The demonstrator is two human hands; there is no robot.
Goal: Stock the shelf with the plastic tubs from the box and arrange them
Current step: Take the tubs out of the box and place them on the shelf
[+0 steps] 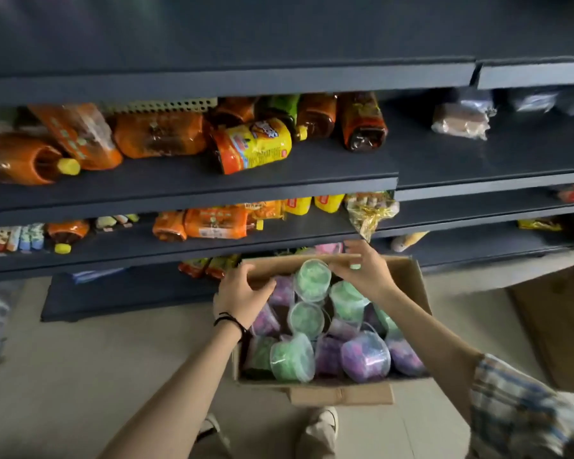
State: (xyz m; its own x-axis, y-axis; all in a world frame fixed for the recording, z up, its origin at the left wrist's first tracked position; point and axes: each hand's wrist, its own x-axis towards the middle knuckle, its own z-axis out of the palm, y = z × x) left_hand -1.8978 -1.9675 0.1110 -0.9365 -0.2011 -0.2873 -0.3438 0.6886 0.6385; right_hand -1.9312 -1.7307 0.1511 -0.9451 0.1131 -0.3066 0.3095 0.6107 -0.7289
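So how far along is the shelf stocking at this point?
Barely begun. Done: the shelves show snack packets, nothing clearly from the box. In hand: the left hand and right hand hold the cardboard box by its flaps, apparently opening it. Left: the green and purple tubs inside all need shelving and arranging.

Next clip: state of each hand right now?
Left hand: grips the cardboard box at its far-left corner.
Right hand: pinches the box's far flap.
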